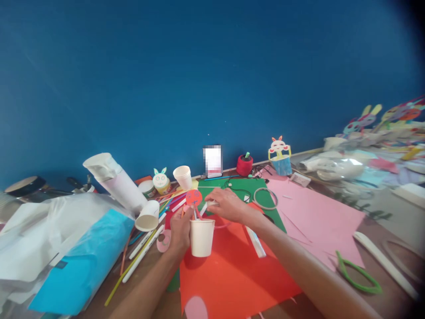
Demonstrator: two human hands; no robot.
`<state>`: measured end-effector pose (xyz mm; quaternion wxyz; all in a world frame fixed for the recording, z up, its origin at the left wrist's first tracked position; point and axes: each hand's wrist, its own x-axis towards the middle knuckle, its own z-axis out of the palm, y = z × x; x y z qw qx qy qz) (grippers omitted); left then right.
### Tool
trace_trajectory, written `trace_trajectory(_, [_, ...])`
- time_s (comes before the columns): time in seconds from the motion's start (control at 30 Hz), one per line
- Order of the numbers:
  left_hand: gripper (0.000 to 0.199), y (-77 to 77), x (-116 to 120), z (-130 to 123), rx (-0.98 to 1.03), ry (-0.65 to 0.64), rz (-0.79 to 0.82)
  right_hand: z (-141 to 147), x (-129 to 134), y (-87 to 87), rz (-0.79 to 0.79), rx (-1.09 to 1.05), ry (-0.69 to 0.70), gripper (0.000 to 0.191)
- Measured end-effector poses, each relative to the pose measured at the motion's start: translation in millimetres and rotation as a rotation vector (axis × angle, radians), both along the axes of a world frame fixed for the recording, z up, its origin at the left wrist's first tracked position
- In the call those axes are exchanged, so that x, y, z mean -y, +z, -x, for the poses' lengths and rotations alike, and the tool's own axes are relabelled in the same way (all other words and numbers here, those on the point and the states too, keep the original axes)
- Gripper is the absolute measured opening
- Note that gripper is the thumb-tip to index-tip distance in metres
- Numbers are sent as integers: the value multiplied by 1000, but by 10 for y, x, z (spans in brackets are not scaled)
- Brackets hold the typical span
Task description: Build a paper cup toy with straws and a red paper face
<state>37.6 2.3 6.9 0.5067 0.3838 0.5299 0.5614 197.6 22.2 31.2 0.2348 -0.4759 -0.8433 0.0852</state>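
Observation:
A white paper cup is held above a red-orange sheet. From the cup's opening rises an orange paper disc with a face drawn on it. At the cup's left side is my left hand, its fingers closed near the rim and the disc's lower edge. My right hand is to the right of the disc, fingers pinched on a small white piece close to the cup's opening. What exactly the left fingertips grip is partly hidden.
Pens and pipe cleaners lie left, beside a tipped paper cup and a blue package. Pink paper, a green pipe cleaner loop and a tape ring are right. A blue decorated cup stands behind.

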Motion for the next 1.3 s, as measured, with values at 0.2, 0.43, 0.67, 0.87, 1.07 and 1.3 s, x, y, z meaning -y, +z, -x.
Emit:
trace_trajectory(0.2, [24, 24, 7, 0, 19, -5, 1, -50, 49, 96, -55, 147, 56, 25])
trace_trajectory(0.43, [23, 30, 9, 0, 7, 2, 25, -15, 56, 72, -97, 271, -35, 21])
trace_trajectory(0.67, [23, -40, -16, 13, 45, -12, 22, 31, 65, 53, -104, 361, -123, 22])
trace_trajectory(0.87, [23, -82, -29, 10, 37, -21, 25, 46, 84, 36, -116, 416, -184, 19])
trace_trajectory(1.07, [22, -44, -8, 5, -21, -2, 45, 82, 76, -57, -115, 456, -232, 15])
trace_trajectory(1.3, [22, 58, 12, 10, 14, -5, 22, 13, 39, -65, -96, 442, -286, 13])
